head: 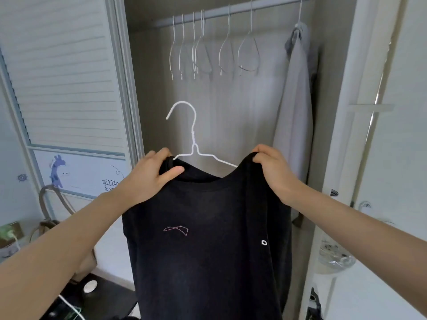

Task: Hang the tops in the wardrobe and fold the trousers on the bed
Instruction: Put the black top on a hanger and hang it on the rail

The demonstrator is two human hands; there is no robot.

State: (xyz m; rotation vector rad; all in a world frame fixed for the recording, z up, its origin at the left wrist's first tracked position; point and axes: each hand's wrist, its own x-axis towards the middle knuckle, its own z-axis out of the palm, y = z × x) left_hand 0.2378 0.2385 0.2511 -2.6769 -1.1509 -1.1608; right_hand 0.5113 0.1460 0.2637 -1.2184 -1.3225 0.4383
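I hold a black top (pixel 203 239) up in front of the open wardrobe (pixel 231 93), with a white wire hanger (pixel 194 144) partly inside its neck, the hook standing up above the collar. My left hand (pixel 154 174) grips the top's left shoulder, thumb curled over the cloth. My right hand (pixel 272 169) pinches the right shoulder, fingers bent round the fabric. The top hangs down between my forearms, a small stitched mark on its chest. Above, the wardrobe rail (pixel 231 10) carries a row of bare wire hangers (pixel 208 49), and a grey garment (pixel 295 100) hangs at the rail's right end. To the left stands a slatted sliding door (pixel 67 72).
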